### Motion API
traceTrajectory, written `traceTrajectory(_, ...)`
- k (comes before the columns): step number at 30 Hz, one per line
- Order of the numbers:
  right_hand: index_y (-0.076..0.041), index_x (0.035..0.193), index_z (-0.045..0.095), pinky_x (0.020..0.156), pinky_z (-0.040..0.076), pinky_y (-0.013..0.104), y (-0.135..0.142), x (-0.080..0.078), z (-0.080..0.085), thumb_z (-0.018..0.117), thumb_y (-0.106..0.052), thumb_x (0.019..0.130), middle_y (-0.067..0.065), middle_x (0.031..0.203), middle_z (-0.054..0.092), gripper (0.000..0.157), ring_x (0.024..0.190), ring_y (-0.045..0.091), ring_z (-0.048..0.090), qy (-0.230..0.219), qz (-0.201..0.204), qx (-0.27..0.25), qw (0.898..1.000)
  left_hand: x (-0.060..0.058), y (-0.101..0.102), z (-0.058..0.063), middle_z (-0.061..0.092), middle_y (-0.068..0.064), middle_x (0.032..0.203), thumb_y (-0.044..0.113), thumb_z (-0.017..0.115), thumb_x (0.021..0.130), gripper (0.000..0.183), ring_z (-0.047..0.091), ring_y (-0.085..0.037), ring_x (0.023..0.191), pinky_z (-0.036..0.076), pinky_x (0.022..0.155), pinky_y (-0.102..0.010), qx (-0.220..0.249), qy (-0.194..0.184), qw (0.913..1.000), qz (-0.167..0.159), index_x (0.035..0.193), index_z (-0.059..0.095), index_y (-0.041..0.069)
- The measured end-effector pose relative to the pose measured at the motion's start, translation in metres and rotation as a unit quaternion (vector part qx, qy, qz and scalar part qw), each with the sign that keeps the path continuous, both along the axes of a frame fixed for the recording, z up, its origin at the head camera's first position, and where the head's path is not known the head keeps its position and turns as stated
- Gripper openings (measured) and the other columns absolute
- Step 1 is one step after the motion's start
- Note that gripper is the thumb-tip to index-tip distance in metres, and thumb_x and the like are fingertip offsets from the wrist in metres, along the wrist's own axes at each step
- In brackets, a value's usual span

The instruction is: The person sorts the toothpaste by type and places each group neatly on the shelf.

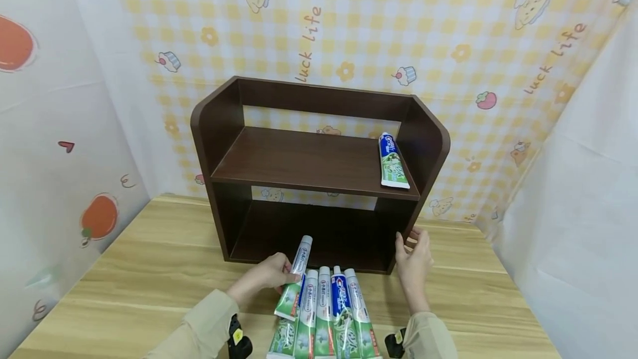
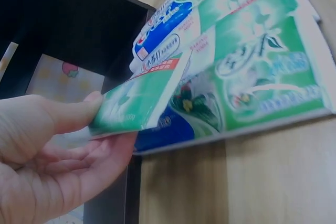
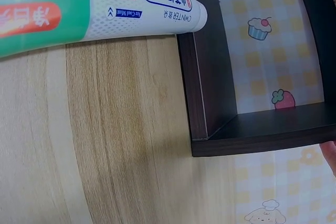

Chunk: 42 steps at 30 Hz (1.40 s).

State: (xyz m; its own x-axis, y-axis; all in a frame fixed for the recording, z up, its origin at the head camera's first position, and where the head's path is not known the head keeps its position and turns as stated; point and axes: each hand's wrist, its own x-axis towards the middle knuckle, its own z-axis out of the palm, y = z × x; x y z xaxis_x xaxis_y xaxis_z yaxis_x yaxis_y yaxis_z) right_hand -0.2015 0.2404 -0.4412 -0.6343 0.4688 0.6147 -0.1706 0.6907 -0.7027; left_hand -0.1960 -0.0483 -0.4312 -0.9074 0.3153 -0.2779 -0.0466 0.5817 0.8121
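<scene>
Your left hand (image 1: 271, 271) pinches a baking-soda toothpaste tube (image 1: 301, 261); right hand (image 1: 415, 262) grips the two-tier shelf (image 1: 314, 184). Upper tier (image 1: 299, 157) — one Crest tube (image 1: 392, 164).

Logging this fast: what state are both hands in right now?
Left hand: holding a tube, pinched.
Right hand: at the right side of the shelf; whether it grips cannot be told.

Toothpaste row (image 1: 324, 314) on table (image 1: 149, 270), before shelf (image 1: 219, 132); one tube (image 1: 391, 162) on upper board (image 1: 299, 157), right end
</scene>
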Motion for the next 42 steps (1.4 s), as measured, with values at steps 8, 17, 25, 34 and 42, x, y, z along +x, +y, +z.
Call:
traceTrajectory(8,0.003,0.101,0.052,0.056,0.055,0.037,-0.003,-0.002,-0.002,0.064,-0.007,0.082,0.019,0.091,0.059,0.025,0.071,0.034,0.065,0.008,0.005,0.007,1.000,-0.015,0.019,0.001,0.060,-0.011,0.073,0.011,0.064,0.084,0.019,0.060,-0.015,0.056,0.054,0.055,-0.029,-0.002,0.007,0.9999,-0.007,0.086,0.054,-0.005)
traceTrajectory(17,0.003,0.101,0.051,0.056,0.055,0.040,-0.002,-0.002,-0.002,0.064,-0.006,0.083,0.020,0.090,0.059,0.024,0.071,0.035,0.065,0.016,0.004,0.008,1.000,-0.031,0.049,0.004,0.061,-0.013,0.077,0.016,0.064,0.085,0.022,0.064,-0.020,0.061,0.055,0.059,-0.031,-0.019,0.003,0.9998,-0.002,0.089,0.055,-0.005)
traceTrajectory(25,0.004,0.101,0.051,0.056,0.055,0.037,0.003,-0.002,-0.001,0.064,-0.007,0.082,0.019,0.090,0.059,0.025,0.071,0.034,0.066,0.011,-0.003,0.014,1.000,-0.048,0.083,-0.001,0.058,-0.015,0.084,0.016,0.062,0.086,0.027,0.064,-0.024,0.069,0.056,0.065,-0.034,-0.001,0.001,1.0000,0.004,0.096,0.052,-0.007)
traceTrajectory(34,0.003,0.101,0.051,0.055,0.055,0.037,0.001,0.001,-0.001,0.064,-0.006,0.082,0.019,0.089,0.059,0.024,0.070,0.034,0.065,0.012,0.007,0.016,1.000,-0.092,0.121,-0.048,0.053,-0.025,0.105,0.019,0.066,0.084,0.057,0.064,-0.027,0.071,0.056,0.061,-0.033,0.069,-0.013,0.9970,0.033,0.123,0.040,-0.012)
traceTrajectory(42,0.002,0.102,0.051,0.057,0.056,0.035,-0.001,0.002,-0.004,0.064,-0.005,0.082,0.019,0.093,0.060,0.025,0.073,0.033,0.065,0.003,0.015,-0.003,1.000,-0.076,0.140,-0.026,0.051,-0.029,0.109,0.005,0.062,0.085,0.055,0.062,-0.036,0.079,0.056,0.066,-0.040,0.104,-0.017,0.9929,0.054,0.128,0.035,-0.015)
